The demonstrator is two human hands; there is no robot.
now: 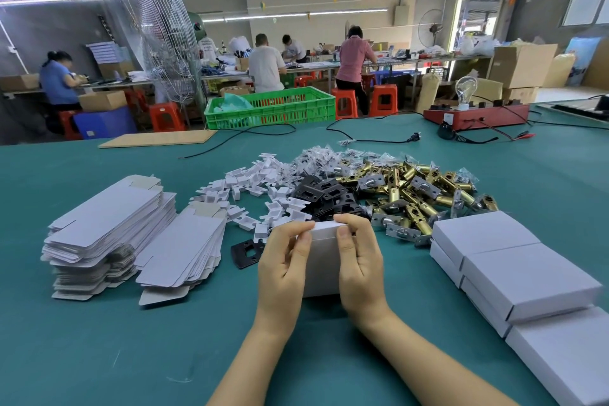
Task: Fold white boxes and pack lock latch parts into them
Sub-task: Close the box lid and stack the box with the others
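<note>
- Writing: nothing I can actually read anywhere, boxes are plain white, labels in the back are too blurry.
- Surface is a teal-green table; the room's a workshop with strip lights, a big wire fan upper left, a green crate at the far table edge, and people on red stools at benches in the back.
- White box sits dead centre, lower middle of the frame, long axis running away from the camera, far end pointing at the parts pile.
- Left hand and right hand both grip its sides, thumbs pinching the far top edge.
- Flat box blanks stacked on the left, finished boxes stacked on the right.
- Behind the box: white plastic pieces, black strike plates, brass latches; one black plate lies just left of the left hand.
</note>
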